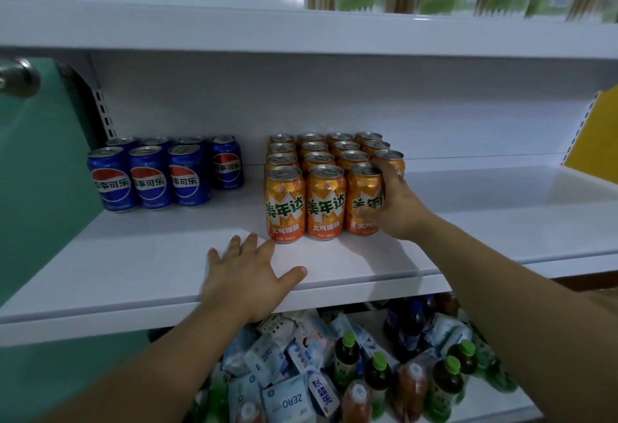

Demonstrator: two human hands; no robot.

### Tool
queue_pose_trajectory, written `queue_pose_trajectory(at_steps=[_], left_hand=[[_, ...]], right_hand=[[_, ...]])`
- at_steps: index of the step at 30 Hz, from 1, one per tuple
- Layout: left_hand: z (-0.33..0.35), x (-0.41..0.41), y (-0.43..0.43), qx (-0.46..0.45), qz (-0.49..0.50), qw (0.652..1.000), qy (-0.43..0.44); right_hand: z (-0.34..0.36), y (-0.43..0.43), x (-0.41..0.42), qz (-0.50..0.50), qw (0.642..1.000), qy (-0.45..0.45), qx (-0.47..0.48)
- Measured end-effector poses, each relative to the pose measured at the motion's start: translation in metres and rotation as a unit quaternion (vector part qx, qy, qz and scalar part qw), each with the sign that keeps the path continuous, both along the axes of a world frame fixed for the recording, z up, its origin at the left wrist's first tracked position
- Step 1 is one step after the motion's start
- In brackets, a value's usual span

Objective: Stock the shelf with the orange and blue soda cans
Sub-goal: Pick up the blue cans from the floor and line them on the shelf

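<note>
1. Shelf (pixel 150 248): a white, level board that carries both groups of cans. Its front strip is bare.
2. Orange cans (pixel 317 158): a tight block right of centre, four rows deep, with three cans in the front row. All stand upright with labels facing me. The cans stand very close together, so I judge that a sideways shove on one would pass to its neighbours and skew a row or tip a can.
3. Blue cans (pixel 150 178): two rows at the shelf's left end, well apart from the orange block, upright with logos forward. I judge them safe from anything done at the orange block.
4. Left grip (pixel 249 275): flat on the bare front strip, fingers straight and spread, holding nothing. Its fingertips lie just beside the front-left orange can, so a careless slide forward could nudge that can.
5. Right grip (pixel 399 203): closed on the front-right can, fingers curled round its right flank and thumb across the lower label. The fingertips sit close against the can behind, so pulling out carelessly could drag or knock that one.
6. Front-right can (pixel 363 188): at the right end of the front row, close against its neighbour. Its long axis is vertical, with the lid up and the label toward me, partly hidden by my thumb. I cannot tell whether its base is fully seated. If I let go while it is tilted, it could rock into the row.
</note>
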State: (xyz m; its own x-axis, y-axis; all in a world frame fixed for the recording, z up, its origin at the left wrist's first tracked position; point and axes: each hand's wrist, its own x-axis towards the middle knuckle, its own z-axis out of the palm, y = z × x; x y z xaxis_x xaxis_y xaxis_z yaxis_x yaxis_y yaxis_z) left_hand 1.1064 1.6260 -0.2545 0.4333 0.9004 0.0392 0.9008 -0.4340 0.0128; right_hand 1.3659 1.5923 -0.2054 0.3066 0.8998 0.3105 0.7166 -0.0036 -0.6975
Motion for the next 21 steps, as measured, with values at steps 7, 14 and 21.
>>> queue_pose_trajectory(at_steps=[7, 14, 21], left_hand=[[0.002, 0.000, -0.002, -0.002, -0.001, 1.000, -0.003], [0.009, -0.002, -0.012, -0.008, -0.016, 1.000, -0.015], [0.006, 0.013, -0.073, -0.019, -0.038, 0.999, -0.016]], right_hand=[[-0.003, -0.006, -0.010, -0.038, 0.999, -0.020, -0.004], [0.011, -0.079, -0.012, -0.105, 0.973, -0.131, -0.156], [0.011, -0.217, 0.010, -0.162, 0.934, -0.148, -0.284]])
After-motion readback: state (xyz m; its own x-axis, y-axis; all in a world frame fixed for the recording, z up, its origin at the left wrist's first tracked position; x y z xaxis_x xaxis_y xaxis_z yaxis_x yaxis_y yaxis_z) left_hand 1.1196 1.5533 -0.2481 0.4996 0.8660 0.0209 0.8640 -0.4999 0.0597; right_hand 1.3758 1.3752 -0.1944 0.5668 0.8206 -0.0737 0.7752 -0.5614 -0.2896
